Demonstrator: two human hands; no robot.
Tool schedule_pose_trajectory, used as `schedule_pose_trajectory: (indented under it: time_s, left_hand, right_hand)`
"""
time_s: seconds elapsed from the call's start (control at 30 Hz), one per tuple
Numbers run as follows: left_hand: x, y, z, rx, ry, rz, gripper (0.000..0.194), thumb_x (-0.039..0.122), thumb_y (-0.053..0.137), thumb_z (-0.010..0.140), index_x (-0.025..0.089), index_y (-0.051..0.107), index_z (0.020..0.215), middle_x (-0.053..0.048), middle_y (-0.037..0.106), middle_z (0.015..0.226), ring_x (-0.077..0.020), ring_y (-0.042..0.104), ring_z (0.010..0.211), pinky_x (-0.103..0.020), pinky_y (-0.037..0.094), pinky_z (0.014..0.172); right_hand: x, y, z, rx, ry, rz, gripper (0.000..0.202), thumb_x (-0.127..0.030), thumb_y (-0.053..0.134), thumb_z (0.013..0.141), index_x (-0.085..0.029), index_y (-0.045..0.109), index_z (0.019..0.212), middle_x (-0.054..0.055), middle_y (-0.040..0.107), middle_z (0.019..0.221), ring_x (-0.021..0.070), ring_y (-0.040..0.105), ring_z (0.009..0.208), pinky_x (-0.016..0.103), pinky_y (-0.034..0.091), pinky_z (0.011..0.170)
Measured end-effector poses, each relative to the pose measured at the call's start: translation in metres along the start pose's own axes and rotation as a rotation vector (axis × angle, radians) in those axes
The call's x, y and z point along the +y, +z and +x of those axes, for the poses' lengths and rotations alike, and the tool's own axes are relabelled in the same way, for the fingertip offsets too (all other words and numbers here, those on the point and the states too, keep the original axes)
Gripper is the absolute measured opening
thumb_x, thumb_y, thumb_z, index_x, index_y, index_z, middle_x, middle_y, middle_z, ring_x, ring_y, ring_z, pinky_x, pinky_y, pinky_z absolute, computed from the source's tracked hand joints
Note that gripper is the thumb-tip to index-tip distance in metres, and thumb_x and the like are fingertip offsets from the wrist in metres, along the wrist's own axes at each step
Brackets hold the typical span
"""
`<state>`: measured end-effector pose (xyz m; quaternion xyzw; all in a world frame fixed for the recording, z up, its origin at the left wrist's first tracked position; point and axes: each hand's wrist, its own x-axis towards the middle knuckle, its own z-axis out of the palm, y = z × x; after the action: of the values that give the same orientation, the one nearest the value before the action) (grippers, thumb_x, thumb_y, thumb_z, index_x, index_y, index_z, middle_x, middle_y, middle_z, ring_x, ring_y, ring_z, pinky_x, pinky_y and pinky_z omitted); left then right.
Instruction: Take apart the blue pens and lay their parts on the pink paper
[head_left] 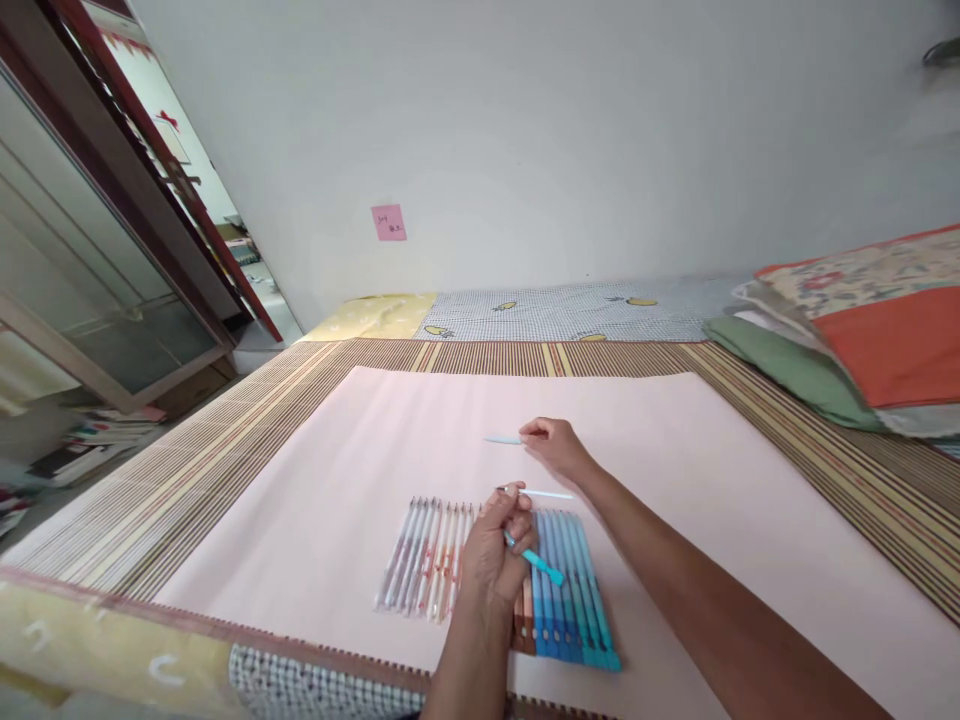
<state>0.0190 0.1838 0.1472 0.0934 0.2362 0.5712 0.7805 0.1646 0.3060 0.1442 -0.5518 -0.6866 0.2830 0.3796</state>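
Left hand (pixel 495 550) pinches a teal pen (pixel 538 563) over the pen row (pixel 495 585) near the sheet's (pixel 337 480) front edge; right hand (pixel 553 445) fingers nip its pale cap (pixel 504 439). Light, stiff, slick: grip mid-barrel.

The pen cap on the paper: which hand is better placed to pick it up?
Probably the right hand: its fingertips already touch the pen cap, while the left hand is nearer the body, holding a pen over the pen row.

Left hand (pixel 496 545) clenched, right hand (pixel 551 445) pinching.
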Motion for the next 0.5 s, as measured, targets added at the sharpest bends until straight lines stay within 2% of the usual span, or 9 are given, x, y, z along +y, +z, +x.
schedule_pose_trajectory:
  time_s: [0.07, 0.13, 0.17, 0.23, 0.33, 0.5]
  left_hand:
    - [0.002, 0.000, 0.001, 0.022, 0.022, -0.013, 0.040, 0.021, 0.094, 0.056, 0.007, 0.069, 0.085, 0.000, 0.063, 0.066, 0.0013, 0.032, 0.042, -0.011, 0.020, 0.036]
    - [0.004, 0.000, 0.003, 0.052, 0.056, -0.014, 0.039, 0.021, 0.094, 0.057, 0.008, 0.068, 0.084, 0.000, 0.063, 0.065, 0.0010, 0.033, 0.042, -0.011, 0.020, 0.036]
    - [0.005, 0.001, 0.003, 0.071, 0.078, -0.009, 0.038, 0.020, 0.093, 0.058, 0.008, 0.068, 0.084, 0.000, 0.063, 0.065, 0.0008, 0.034, 0.042, -0.011, 0.020, 0.036]
    - [0.005, 0.001, 0.005, 0.111, 0.121, 0.010, 0.034, 0.020, 0.090, 0.061, 0.008, 0.067, 0.083, 0.000, 0.062, 0.065, 0.0004, 0.034, 0.041, -0.012, 0.019, 0.036]
    - [0.005, 0.002, 0.005, 0.157, 0.181, 0.033, 0.029, 0.019, 0.087, 0.065, 0.010, 0.065, 0.081, 0.000, 0.063, 0.064, -0.0002, 0.035, 0.041, -0.012, 0.020, 0.036]
    - [0.005, 0.003, 0.005, 0.193, 0.248, 0.058, 0.028, 0.020, 0.086, 0.067, 0.011, 0.064, 0.082, 0.000, 0.064, 0.064, -0.0010, 0.036, 0.041, -0.013, 0.021, 0.036]
  right_hand:
    - [-0.015, -0.021, -0.013, -0.086, 0.002, 0.047, 0.021, -0.031, 0.060, 0.084, -0.015, 0.071, 0.078, 0.003, 0.068, 0.070, 0.0163, 0.059, 0.065, 0.028, 0.047, 0.063]
    - [-0.034, -0.042, -0.030, -0.260, -0.033, 0.112, 0.025, -0.039, 0.063, 0.084, -0.016, 0.073, 0.079, 0.003, 0.070, 0.073, 0.0152, 0.057, 0.064, 0.027, 0.044, 0.061]
    - [-0.043, -0.051, -0.039, -0.328, -0.065, 0.118, 0.025, -0.039, 0.064, 0.084, -0.016, 0.074, 0.079, 0.002, 0.069, 0.074, 0.0153, 0.057, 0.067, 0.027, 0.044, 0.063]
    - [-0.058, -0.062, -0.054, -0.371, -0.111, 0.054, 0.018, -0.031, 0.065, 0.084, -0.017, 0.075, 0.078, 0.003, 0.069, 0.078, 0.0154, 0.059, 0.070, 0.028, 0.043, 0.067]
    - [-0.070, -0.063, -0.067, -0.360, -0.176, -0.081, 0.014, -0.017, 0.061, 0.083, -0.018, 0.074, 0.076, 0.003, 0.068, 0.082, 0.0162, 0.061, 0.076, 0.028, 0.043, 0.072]
    - [-0.066, -0.047, -0.069, -0.347, -0.176, -0.266, 0.012, -0.008, 0.063, 0.080, -0.018, 0.069, 0.076, 0.002, 0.065, 0.081, 0.0159, 0.059, 0.075, 0.027, 0.040, 0.070]
